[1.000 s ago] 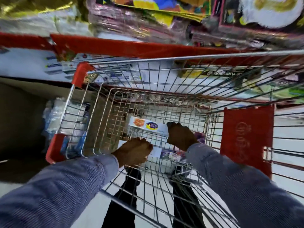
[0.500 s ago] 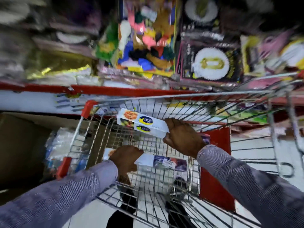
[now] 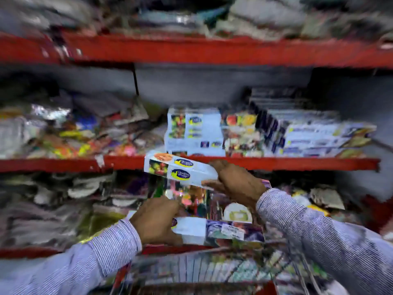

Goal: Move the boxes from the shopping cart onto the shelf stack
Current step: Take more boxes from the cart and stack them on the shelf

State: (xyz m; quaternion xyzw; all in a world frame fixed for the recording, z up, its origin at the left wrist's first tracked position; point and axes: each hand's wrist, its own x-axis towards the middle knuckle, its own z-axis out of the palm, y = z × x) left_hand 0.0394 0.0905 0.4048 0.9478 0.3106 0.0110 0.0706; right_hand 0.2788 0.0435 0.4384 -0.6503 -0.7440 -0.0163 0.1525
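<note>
My right hand (image 3: 238, 182) grips the right end of a long white box (image 3: 178, 169) with fruit pictures and blue-and-yellow logos, held tilted just below the red edge of the middle shelf (image 3: 297, 163). My left hand (image 3: 155, 222) grips the left end of a second white box (image 3: 212, 231), lower down, above the shopping cart (image 3: 191, 271). On the middle shelf stands a stack of matching white boxes (image 3: 193, 130), straight behind the raised box. The whole view is blurred by motion.
Flatter boxes (image 3: 314, 135) are piled to the right of the stack, and fruit-printed packs (image 3: 240, 133) sit between. Shiny mixed packets (image 3: 63, 133) crowd the shelf's left part. Another red shelf (image 3: 191, 50) runs overhead, and goods fill the shelf below.
Both hands have lifted their boxes out of the cart and up toward the shelves. My view has swung upward from the cart to the middle shelf.
</note>
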